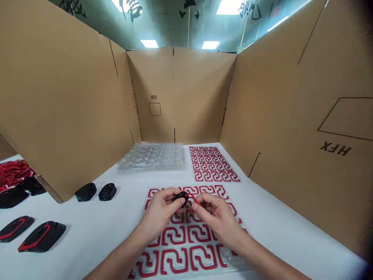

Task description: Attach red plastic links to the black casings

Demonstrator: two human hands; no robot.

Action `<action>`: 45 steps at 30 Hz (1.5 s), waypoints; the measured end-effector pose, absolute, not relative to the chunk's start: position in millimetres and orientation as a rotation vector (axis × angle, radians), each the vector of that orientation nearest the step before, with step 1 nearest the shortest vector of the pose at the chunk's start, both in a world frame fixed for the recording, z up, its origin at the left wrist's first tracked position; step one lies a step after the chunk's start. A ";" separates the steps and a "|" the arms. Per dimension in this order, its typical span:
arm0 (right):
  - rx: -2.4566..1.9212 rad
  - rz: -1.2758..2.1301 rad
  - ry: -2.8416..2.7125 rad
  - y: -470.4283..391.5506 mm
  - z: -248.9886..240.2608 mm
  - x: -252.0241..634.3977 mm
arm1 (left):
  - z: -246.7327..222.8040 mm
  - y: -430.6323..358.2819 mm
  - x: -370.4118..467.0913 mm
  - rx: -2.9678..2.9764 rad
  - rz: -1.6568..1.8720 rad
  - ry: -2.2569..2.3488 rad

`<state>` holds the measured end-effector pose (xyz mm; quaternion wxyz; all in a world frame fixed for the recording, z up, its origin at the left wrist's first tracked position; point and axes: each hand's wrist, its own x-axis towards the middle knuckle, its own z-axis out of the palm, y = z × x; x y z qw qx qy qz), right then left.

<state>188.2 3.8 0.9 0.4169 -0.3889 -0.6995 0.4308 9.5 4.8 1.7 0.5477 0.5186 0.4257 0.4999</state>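
Strip (194, 198): red, pinched at one end between thumb and forefinger of the right hand (220, 216); the other end appears to meet the black piece, though the contact is too small to be told.
Black piece (183, 196): gripped by the thumb and fingers of the left hand (163, 208) above the front tray, its right end left uncovered, probably so that the strip can be brought against it.
Forearms: slanted in from the lower edge, wrists kept low, fingertips turned towards each other and nearly met.
Front tray (186, 277): laid flat beneath both hands, presumably so that its red strips are within easy reach.
Red-edged stacks (43, 236): set at the left, apart from the plain black stacks (107, 191), perhaps to keep the two kinds separate.
Clear trays (153, 157): piled at the back beside a second tray (213, 170), seemingly to leave the near space free.
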 end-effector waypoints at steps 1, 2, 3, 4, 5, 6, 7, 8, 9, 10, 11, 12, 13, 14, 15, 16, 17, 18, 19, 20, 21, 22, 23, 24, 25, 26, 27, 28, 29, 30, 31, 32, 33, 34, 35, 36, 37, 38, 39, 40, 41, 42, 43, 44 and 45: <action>-0.992 1.025 -1.784 3.2 0.6 188.3 | 2.1 4.7 9.6 1.219 1.192 1.004; -1.002 0.999 -1.796 2.9 0.5 188.5 | 2.1 4.5 9.5 1.210 1.204 1.006; -1.002 1.008 -1.785 3.0 0.8 188.6 | 2.0 4.4 9.2 1.200 1.218 1.012; -0.996 1.044 -1.754 3.4 1.5 188.7 | 1.7 4.3 8.8 1.193 1.228 1.018; -0.989 1.102 -1.709 4.0 2.7 188.8 | 1.5 4.4 8.1 1.191 1.231 1.016; -0.981 1.164 -1.658 4.8 4.3 189.0 | 1.3 4.5 7.3 1.196 1.224 0.999; -0.974 1.221 -1.610 5.7 6.0 189.1 | 1.4 4.7 6.3 1.204 1.210 0.967; -0.969 1.268 -1.568 6.6 7.7 189.3 | 1.6 5.0 5.3 1.212 1.195 0.928; -0.963 1.303 -1.536 7.6 9.0 189.4 | 2.0 5.2 4.5 1.217 1.183 0.892; -0.954 1.331 -1.506 8.6 9.7 189.4 | 2.4 5.3 3.9 1.221 1.181 0.870; -0.941 1.352 -1.477 9.7 9.6 189.4 | 2.9 5.2 3.8 1.231 1.186 0.867; -0.930 1.367 -1.451 10.8 8.7 189.3 | 3.2 4.7 4.1 1.253 1.198 0.883; -0.922 1.379 -1.436 12.0 7.0 189.1 | 3.2 3.8 5.1 1.287 1.215 0.919; -0.917 1.387 -1.432 13.2 4.7 188.9 | 2.8 2.5 6.4 1.330 1.236 0.968; -0.913 1.392 -1.437 14.4 1.9 188.8 | 1.9 0.9 8.1 1.381 1.257 1.023; -0.909 1.394 -1.450 15.5 -0.9 188.8 | 0.6 -1.0 9.8 1.439 1.279 1.075; -0.903 1.392 -1.465 16.4 -3.6 188.9 | -1.1 -2.9 11.5 1.501 1.299 1.121; -0.894 1.391 -1.477 17.1 -5.9 189.2 | -2.8 -4.8 12.8 1.564 1.319 1.155; -0.886 1.390 -1.486 17.4 -7.6 189.6 | -4.4 -6.6 13.8 1.630 1.333 1.175; -0.885 1.387 -1.493 17.4 -8.7 190.1 | -5.7 -8.3 14.3 1.699 1.342 1.182; -0.890 1.386 -1.499 17.2 -9.1 190.6 | -6.5 -9.9 14.3 1.764 1.349 1.184; -0.898 1.387 -1.502 16.7 -8.9 191.0 | -6.5 -11.4 14.0 1.819 1.358 1.186; -0.909 1.389 -1.503 16.0 -8.3 191.3 | -6.0 -12.8 13.4 1.871 1.370 1.188; -0.918 1.387 -1.504 15.3 -7.3 191.5 | -4.9 -14.1 12.7 1.921 1.382 1.189; -0.925 1.376 -1.501 14.6 -6.2 191.5 | -3.6 -15.1 12.0 1.971 1.394 1.189; -0.928 1.354 -1.499 14.0 -5.0 191.4 | -2.1 -15.9 11.2 2.022 1.407 1.183; -0.930 1.324 -1.497 13.5 -3.9 191.3 | -0.6 -16.4 10.4 2.075 1.420 1.172; -0.933 1.291 -1.494 13.1 -2.9 191.2 | 0.6 -16.6 9.8 2.131 1.432 1.157; -0.935 1.262 -1.490 12.9 -2.0 191.1 | 1.6 -16.6 9.2 2.183 1.446 1.139; -0.936 1.237 -1.483 12.8 -1.2 191.0 | 2.4 -16.4 8.7 2.228 1.461 1.122; -0.938 1.221 -1.476 12.8 -0.5 191.1 | 3.0 -16.1 8.4 2.265 1.480 1.109; -0.939 1.211 -1.472 12.9 0.1 191.2 | 3.5 -15.8 8.1 2.292 1.498 1.099; -0.939 1.202 -1.469 13.0 0.6 191.3 | 3.9 -15.7 8.1 2.309 1.516 1.090; -0.939 1.190 -1.472 13.0 1.2 191.5 | 4.3 -15.8 8.1 2.322 1.533 1.082; -0.938 1.178 -1.478 12.9 1.9 191.7 | 4.6 -16.2 8.3 2.334 1.546 1.073; -0.933 1.168 -1.488 12.6 2.6 191.8 | 4.8 -16.9 8.6 2.345 1.557 1.066; -0.927 1.162 -1.500 12.1 3.3 191.9 | 4.8 -17.9 9.1 2.356 1.567 1.061; -0.921 1.157 -1.508 11.6 4.0 191.9 | 4.5 -19.1 9.6 2.368 1.578 1.060; -0.921 1.158 -1.513 10.9 4.7 191.8 | 4.0 -20.4 10.2 2.379 1.593 1.059; -0.925 1.160 -1.515 10.3 5.2 191.6 | 3.2 -21.8 11.0 2.387 1.612 1.055; -0.934 1.163 -1.513 9.9 5.6 191.5 | 2.4 -23.1 11.8 2.390 1.627 1.053; -0.944 1.164 -1.508 9.5 5.8 191.3 | 1.7 -24.4 12.8 2.389 1.631 1.052; -0.949 1.168 -1.499 9.4 5.9 191.2 | 1.1 -25.6 13.9 2.383 1.622 1.059; -0.945 1.176 -1.488 9.5 5.7 191.1 | 0.7 -26.6 15.3 2.370 1.601 1.080; -0.933 1.192 -1.477 9.8 5.5 191.0 | 0.7 -27.6 16.9 2.351 1.570 1.113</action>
